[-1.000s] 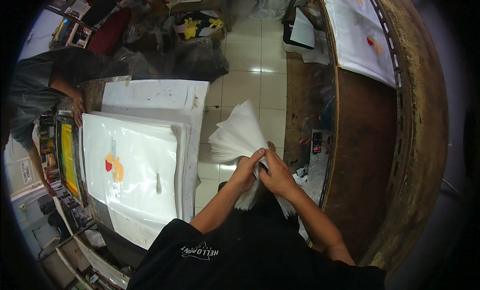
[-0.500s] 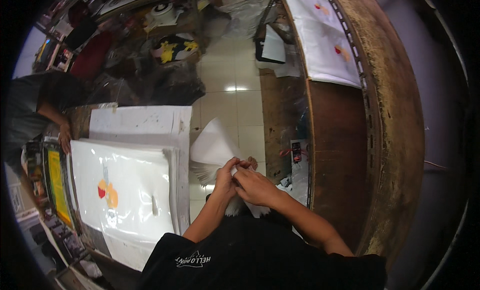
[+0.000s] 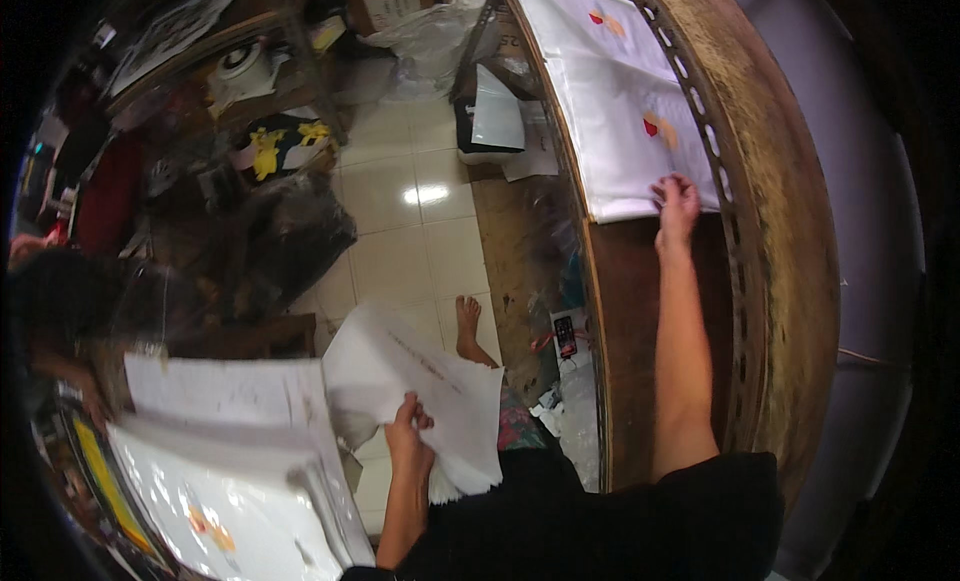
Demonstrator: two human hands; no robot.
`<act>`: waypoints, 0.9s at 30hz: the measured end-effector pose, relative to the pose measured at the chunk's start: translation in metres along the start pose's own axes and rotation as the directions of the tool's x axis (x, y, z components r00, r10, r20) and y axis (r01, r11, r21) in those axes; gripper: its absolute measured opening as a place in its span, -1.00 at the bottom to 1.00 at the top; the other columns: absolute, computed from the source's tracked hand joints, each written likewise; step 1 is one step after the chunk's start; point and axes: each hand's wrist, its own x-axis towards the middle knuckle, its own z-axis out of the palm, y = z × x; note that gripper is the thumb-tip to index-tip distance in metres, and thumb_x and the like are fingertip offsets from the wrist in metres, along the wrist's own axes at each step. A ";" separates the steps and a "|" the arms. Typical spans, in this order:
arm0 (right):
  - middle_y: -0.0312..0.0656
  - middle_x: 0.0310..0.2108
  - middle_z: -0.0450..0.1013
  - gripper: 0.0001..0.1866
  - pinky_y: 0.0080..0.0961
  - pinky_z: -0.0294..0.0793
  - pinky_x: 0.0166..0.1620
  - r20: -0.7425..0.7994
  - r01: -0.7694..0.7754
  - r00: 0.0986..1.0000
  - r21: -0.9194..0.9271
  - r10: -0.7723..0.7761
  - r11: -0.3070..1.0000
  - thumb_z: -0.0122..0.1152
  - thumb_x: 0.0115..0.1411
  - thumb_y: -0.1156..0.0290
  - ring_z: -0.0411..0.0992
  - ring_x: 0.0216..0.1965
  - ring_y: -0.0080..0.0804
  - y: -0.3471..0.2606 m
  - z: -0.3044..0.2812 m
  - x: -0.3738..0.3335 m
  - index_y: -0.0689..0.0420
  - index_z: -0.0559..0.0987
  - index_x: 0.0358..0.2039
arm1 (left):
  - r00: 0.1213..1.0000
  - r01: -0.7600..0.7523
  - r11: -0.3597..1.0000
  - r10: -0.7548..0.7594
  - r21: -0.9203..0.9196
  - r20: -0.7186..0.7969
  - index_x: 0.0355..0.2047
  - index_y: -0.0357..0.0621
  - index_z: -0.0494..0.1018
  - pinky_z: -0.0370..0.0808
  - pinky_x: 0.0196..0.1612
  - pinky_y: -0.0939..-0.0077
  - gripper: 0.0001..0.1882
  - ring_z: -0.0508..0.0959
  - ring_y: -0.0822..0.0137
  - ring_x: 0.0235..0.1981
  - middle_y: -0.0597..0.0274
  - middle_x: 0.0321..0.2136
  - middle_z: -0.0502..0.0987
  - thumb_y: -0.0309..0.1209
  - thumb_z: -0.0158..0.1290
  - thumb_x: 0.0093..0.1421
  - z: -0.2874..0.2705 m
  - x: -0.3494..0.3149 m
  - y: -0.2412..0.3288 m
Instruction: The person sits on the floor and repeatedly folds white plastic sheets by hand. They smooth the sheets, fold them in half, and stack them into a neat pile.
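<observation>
My left hand point(image 3: 408, 423) is closed around a bundle of white paper sheets point(image 3: 425, 366), which fans out in front of my body with faint print on top. Out to the right, my right hand point(image 3: 677, 201) hovers over or touches the near edge of a white plastic bag point(image 3: 640, 176) with a red and orange design. Its fingers are loosely curled and a little apart, and I see nothing between them. Another printed white bag point(image 3: 590, 41) lies beyond it on the brown board point(image 3: 650, 281).
At lower left, glossy white printed bags point(image 3: 250, 491) are stacked beside a yellow-green printing screen point(image 3: 100, 471). Another person's arm point(image 3: 85, 391) is there. A phone point(image 3: 565, 333) lies by the board's left edge. Dark plastic bags point(image 3: 290, 236) rest beyond the stack.
My right hand has left the paper bundle and reached forward right to the bags. The bundle, gathered between both hands before, now hangs spread from my left hand. My view has shifted.
</observation>
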 end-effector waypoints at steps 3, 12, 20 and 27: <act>-0.33 -0.41 0.49 -0.85 -0.55 0.43 -0.33 -0.103 0.185 0.956 -0.517 -0.275 0.836 0.12 0.28 0.33 0.48 -0.40 -0.51 0.060 -0.043 0.132 0.14 0.47 -0.31 | 0.990 0.006 0.996 -0.018 -0.090 -0.138 -0.32 -0.20 0.44 0.30 -0.45 0.51 -0.88 0.29 0.43 -0.57 0.35 -0.57 0.36 -0.42 0.12 0.22 0.013 0.023 0.004; 0.10 -0.01 0.49 -0.55 -0.17 0.38 0.13 -0.199 -0.170 0.908 -0.979 -0.368 0.111 0.15 0.13 0.19 0.45 0.05 0.00 0.083 -0.212 0.334 0.19 0.53 -0.03 | 0.963 0.131 0.991 -0.125 0.012 -0.239 -0.33 -0.16 0.37 0.18 -0.41 0.54 -0.80 0.16 0.49 -0.60 0.46 -0.64 0.14 -0.29 0.07 0.25 0.026 0.091 -0.006; -0.02 0.21 0.34 -0.34 -0.21 0.31 0.18 -0.237 -0.248 0.968 -0.952 0.079 0.181 0.22 0.12 0.14 0.29 0.22 -0.10 0.076 -0.209 0.397 0.14 0.39 0.21 | 0.904 0.270 0.943 -0.179 0.195 -0.387 -0.22 -0.17 0.47 0.39 -0.27 0.41 -0.72 0.39 0.37 -0.46 0.30 -0.46 0.44 -0.19 0.07 0.28 0.074 0.113 0.028; -0.18 0.11 0.37 -0.38 -0.20 0.27 0.13 -0.252 -0.389 0.853 -0.891 0.457 0.233 0.28 0.06 0.19 0.25 0.17 -0.19 0.050 -0.181 0.402 0.07 0.42 0.15 | 0.896 0.285 0.931 -0.173 0.229 -0.409 -0.16 -0.21 0.49 0.43 -0.20 0.38 -0.68 0.44 0.34 -0.39 0.28 -0.40 0.49 -0.20 0.09 0.26 0.101 0.125 0.026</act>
